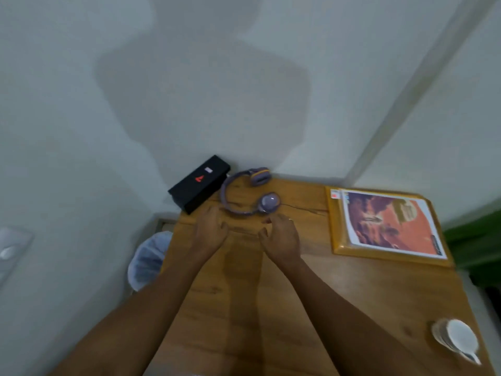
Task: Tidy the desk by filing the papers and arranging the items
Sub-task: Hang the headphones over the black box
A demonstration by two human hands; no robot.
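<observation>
Purple headphones point(245, 192) lie flat at the far edge of the wooden desk point(325, 294), one earcup by the wall. A long black box point(199, 183) with a red mark lies just left of them, against the wall. My left hand point(210, 230) hovers just in front of the headband with loosely curled fingers and holds nothing. My right hand point(282, 237) is beside it, fingers loosely bent, just short of the near earcup, also holding nothing. At the far right, a printed sheet with an orange picture point(390, 222) lies on a yellow folder point(339, 240).
A white cup point(458, 339) with a spoon stands near the desk's right front edge. A bin lined with a clear bag point(149, 259) sits on the floor left of the desk. Walls close the far side. Something green point(477, 240) shows beyond the right edge.
</observation>
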